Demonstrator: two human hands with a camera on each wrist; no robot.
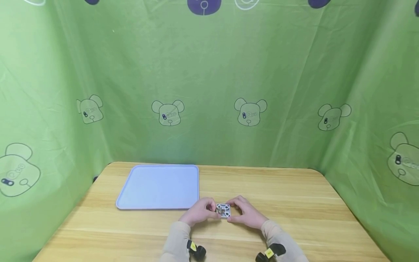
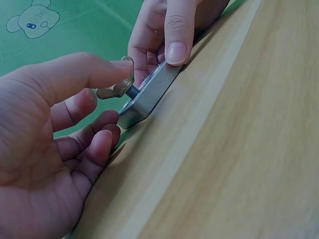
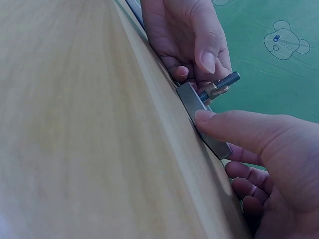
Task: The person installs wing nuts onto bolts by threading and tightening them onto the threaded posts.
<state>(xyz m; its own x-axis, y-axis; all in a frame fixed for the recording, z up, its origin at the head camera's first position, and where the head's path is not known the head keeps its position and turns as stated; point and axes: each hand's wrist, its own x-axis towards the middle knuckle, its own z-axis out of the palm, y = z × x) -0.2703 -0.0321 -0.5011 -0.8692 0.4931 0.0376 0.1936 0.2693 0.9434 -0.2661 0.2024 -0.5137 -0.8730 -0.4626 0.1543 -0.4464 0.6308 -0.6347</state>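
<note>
A small square metal block (image 1: pixel 226 210) with round holes in its face lies on the table between both hands. From its face rises a threaded bolt (image 3: pixel 230 79) carrying a brass-coloured wing nut (image 2: pixel 115 89). My right hand (image 1: pixel 247 214) holds the block's edges, its thumb (image 3: pixel 222 124) along the near side and fingers behind. At the left end, my left hand (image 1: pixel 199 212) has its thumb (image 2: pixel 94 70) at the wing nut, with the other fingers curled beside the block. Part of the wing nut is hidden by the left thumb in the left wrist view.
A pale blue tray (image 1: pixel 160 187) lies at the back left of the wooden table (image 1: pixel 278 196). Green curtains (image 1: pixel 209 65) printed with bear heads stand behind and at both sides. Each sleeve carries a small black wrist camera (image 1: pixel 198 251).
</note>
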